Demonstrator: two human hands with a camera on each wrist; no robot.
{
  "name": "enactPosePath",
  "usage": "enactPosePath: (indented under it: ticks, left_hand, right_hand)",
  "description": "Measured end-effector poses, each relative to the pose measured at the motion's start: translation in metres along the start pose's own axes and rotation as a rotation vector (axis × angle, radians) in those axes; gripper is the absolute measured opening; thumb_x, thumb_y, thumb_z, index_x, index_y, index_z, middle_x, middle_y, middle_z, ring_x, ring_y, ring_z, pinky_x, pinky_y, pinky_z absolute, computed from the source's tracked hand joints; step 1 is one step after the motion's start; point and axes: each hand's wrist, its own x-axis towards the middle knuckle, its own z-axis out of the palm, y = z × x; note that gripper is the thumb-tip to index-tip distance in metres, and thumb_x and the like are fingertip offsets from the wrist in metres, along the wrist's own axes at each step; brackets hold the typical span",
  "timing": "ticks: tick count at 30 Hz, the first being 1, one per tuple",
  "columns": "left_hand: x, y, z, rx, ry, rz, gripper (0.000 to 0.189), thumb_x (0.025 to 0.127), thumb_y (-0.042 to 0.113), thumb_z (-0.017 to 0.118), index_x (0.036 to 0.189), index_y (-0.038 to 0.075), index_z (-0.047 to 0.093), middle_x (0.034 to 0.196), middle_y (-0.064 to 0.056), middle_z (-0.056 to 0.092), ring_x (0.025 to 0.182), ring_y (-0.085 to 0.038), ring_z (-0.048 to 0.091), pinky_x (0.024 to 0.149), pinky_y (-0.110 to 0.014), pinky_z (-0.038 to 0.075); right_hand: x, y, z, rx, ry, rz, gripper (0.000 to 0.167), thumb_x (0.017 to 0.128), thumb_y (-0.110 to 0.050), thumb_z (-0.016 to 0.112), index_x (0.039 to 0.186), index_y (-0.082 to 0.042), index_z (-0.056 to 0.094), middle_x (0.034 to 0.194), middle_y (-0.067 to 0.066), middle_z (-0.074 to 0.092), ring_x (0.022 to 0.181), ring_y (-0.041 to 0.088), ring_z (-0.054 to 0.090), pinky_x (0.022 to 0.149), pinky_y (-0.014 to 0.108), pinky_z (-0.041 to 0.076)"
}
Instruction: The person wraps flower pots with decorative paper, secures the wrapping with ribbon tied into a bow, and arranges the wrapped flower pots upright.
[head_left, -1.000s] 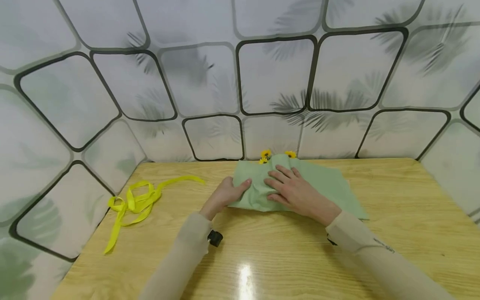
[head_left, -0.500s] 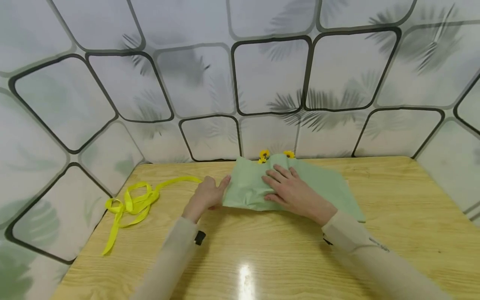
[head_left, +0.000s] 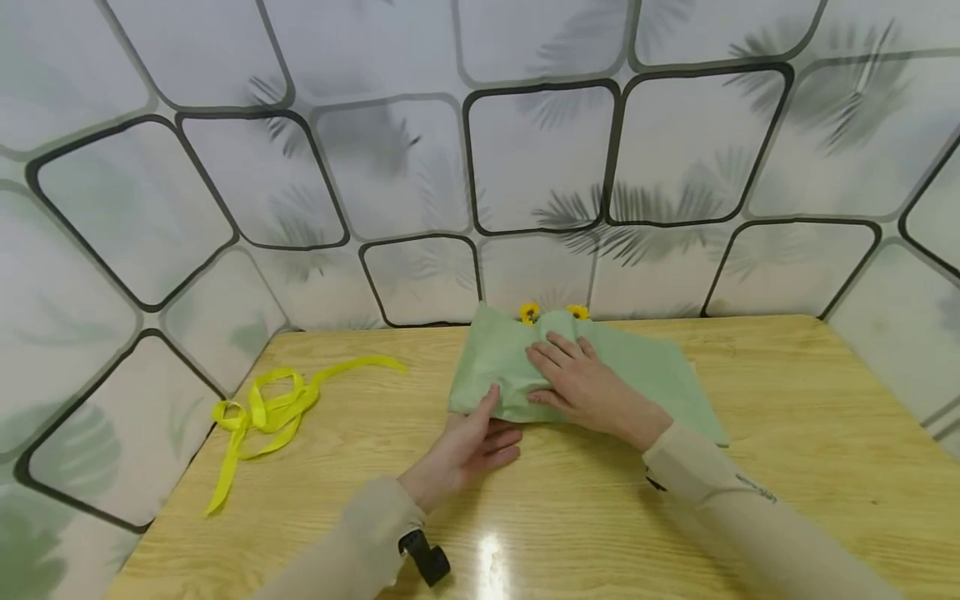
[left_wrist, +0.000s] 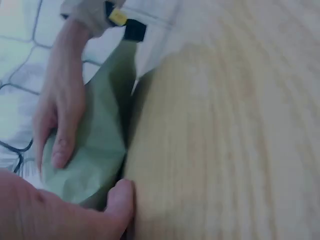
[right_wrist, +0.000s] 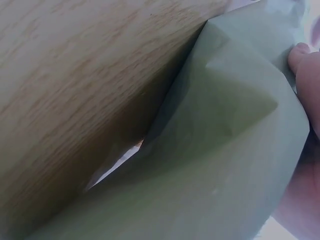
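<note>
A pale green sheet that looks like wrapping paper point(head_left: 645, 358) lies folded over a bulge near the table's far edge. Small yellow sunflowers point(head_left: 529, 313) peek out behind it. My right hand point(head_left: 592, 385) rests on the bulge with its fingers spread over the sheet. At the sheet's near left side, the thumb of my left hand point(head_left: 468, 450) touches the edge, while the other fingers extend loosely in front of it, low over the table. In the left wrist view, the right hand point(left_wrist: 65, 110) presses the sheet point(left_wrist: 102, 145). Whatever lies under the sheet is hidden.
A tangled yellow ribbon point(head_left: 281, 408) lies on the left of the wooden table point(head_left: 585, 525). Patterned grey-white cloth walls point(head_left: 420, 175) stand behind the table and along its sides.
My left hand let the sheet's left edge go, moved left, then came back right and nearer, below the edge. The sheet's left part is spread further left. The right hand stays put.
</note>
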Motion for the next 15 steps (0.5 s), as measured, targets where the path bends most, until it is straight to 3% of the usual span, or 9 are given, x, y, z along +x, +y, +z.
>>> enactPosePath:
  ticks: [3,8,11,15]
  left_hand:
    - [0.004,-0.006,0.005,-0.14,0.11,0.023,0.052,0.107,0.041,0.051,0.142,0.003,0.041,0.12,-0.018,0.066,0.106,-0.024,0.073,0.097,-0.042,0.059]
    - [0.005,-0.006,0.008,-0.257,0.2,0.074,0.038,0.111,0.016,0.044,0.142,-0.005,0.039,0.113,-0.024,0.071,0.099,-0.026,0.076,0.098,-0.046,0.058]
    - [0.004,-0.006,0.014,-0.285,0.202,0.08,0.044,0.111,0.024,0.043,0.146,-0.003,0.037,0.122,-0.024,0.068,0.11,-0.028,0.072,0.104,-0.047,0.054]
    - [0.007,-0.006,0.028,-0.356,0.191,0.102,0.056,0.107,0.039,0.053,0.15,0.006,0.037,0.143,-0.02,0.056,0.134,-0.029,0.057,0.116,-0.046,0.044]
  right_hand:
    - [-0.001,0.001,0.002,0.002,0.005,-0.002,0.067,0.098,-0.042,0.066,0.149,-0.001,0.05,0.148,0.017,0.055,0.146,0.042,0.042,0.11,0.073,0.037]
    - [-0.001,0.002,0.002,-0.016,0.014,-0.029,0.069,0.097,-0.043,0.067,0.149,-0.001,0.05,0.148,0.017,0.056,0.145,0.042,0.043,0.11,0.072,0.038]
    - [-0.001,0.002,0.001,-0.02,0.012,-0.032,0.07,0.097,-0.043,0.067,0.149,0.0,0.049,0.149,0.018,0.055,0.145,0.042,0.043,0.11,0.071,0.038]
    - [-0.003,0.001,-0.001,-0.01,0.006,-0.017,0.072,0.097,-0.043,0.067,0.15,0.001,0.048,0.151,0.019,0.053,0.146,0.043,0.042,0.111,0.072,0.037]
